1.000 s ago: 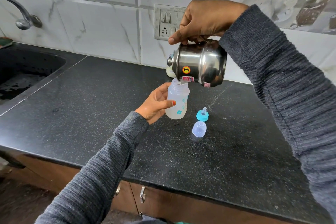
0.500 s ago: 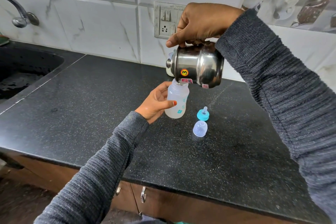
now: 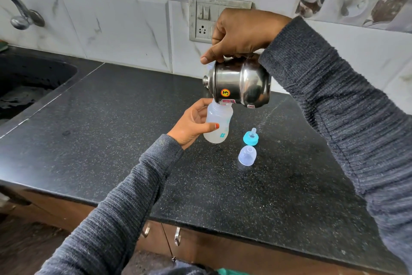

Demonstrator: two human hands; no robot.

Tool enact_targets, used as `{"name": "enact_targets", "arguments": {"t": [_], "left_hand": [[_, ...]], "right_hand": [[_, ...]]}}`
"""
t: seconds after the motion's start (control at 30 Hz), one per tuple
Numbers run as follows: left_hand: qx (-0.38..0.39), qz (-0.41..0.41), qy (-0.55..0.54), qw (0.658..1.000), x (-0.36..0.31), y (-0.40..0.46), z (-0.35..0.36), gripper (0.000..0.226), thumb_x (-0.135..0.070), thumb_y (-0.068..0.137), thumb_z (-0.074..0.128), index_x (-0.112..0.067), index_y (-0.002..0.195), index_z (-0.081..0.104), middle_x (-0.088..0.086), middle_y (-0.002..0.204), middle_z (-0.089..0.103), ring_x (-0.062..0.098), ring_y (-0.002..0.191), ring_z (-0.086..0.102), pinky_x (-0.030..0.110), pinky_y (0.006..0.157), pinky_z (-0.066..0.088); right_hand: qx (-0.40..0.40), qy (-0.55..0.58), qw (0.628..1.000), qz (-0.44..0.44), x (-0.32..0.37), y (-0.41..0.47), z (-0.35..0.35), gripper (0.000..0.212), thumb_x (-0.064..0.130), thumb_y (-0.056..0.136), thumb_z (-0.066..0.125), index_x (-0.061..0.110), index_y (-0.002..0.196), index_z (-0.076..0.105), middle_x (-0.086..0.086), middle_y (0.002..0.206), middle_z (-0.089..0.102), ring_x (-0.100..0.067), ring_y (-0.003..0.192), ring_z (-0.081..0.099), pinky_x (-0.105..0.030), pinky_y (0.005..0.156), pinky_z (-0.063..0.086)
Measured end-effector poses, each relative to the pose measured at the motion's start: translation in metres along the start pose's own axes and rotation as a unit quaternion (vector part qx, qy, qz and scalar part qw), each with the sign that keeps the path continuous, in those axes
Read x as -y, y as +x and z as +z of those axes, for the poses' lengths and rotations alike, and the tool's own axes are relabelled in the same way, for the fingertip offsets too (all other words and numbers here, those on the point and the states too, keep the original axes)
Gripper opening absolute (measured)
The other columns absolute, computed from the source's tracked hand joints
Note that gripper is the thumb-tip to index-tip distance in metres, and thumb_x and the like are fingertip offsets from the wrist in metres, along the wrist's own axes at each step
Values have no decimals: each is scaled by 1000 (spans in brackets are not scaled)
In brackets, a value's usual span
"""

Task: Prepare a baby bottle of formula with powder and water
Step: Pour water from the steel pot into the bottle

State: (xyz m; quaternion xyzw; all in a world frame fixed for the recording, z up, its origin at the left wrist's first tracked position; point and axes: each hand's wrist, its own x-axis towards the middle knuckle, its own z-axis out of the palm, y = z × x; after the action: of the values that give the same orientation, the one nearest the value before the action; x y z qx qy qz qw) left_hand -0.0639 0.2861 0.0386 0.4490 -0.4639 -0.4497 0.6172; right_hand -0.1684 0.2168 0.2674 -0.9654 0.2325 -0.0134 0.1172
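Water transfer: steel container tipped over the open baby bottle.

The baby bottle [image 3: 218, 123] is grasped around its body by the left hand [image 3: 191, 124] and kept upright above the counter [image 3: 111, 118], so that its open mouth is presented directly under the container's lip. The steel container [image 3: 239, 84] is gripped from above by the right hand [image 3: 242, 33] and laid almost on its side, its rim touching the bottle mouth (judged to limit spillage). The teal nipple ring [image 3: 250, 137] and clear cap [image 3: 247, 155] are set aside on the counter, just beside the bottle, ready for closing.
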Motion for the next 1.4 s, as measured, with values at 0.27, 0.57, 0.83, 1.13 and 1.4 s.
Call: {"name": "enact_targets", "arguments": {"t": [0.27,0.57,0.83,1.13,1.4], "left_hand": [[-11,-4,29,999,13,6,-5,53,-17,57,75,-21,105,52,-12,98,71,6,94,64,26,90,50],[-28,-18,71,997,36,13,-11,58,-23,56,77,-25,109,53,-3,108,65,18,104,59,45,94,46],[-47,-49,88,994,65,19,-14,58,-26,53,77,-25,105,51,-5,104,65,12,98,60,33,87,52],[-51,-86,99,990,87,25,-19,58,-26,51,78,-25,102,50,10,114,62,17,104,59,28,87,51],[-37,-101,127,986,88,27,-17,58,-27,52,77,-29,102,48,1,113,62,15,106,58,39,99,45]], "right_hand": [[-21,56,998,5,-26,-2,15,32,42,78,71,17,61,62,7,51,52,-1,41,42,-14,44,34],[-35,145,986,68,-79,-22,39,30,40,80,69,14,66,66,-3,62,64,-13,62,54,-38,74,50],[-100,245,948,177,-132,-41,82,24,37,76,74,14,69,72,-4,71,71,-15,72,63,-45,85,52],[-189,441,835,270,-155,-66,127,15,18,85,67,10,73,68,-13,78,65,-19,78,60,-45,92,52],[-238,549,752,278,-156,-79,151,15,9,89,60,1,77,65,-10,76,62,-15,76,60,-38,90,51]]}}
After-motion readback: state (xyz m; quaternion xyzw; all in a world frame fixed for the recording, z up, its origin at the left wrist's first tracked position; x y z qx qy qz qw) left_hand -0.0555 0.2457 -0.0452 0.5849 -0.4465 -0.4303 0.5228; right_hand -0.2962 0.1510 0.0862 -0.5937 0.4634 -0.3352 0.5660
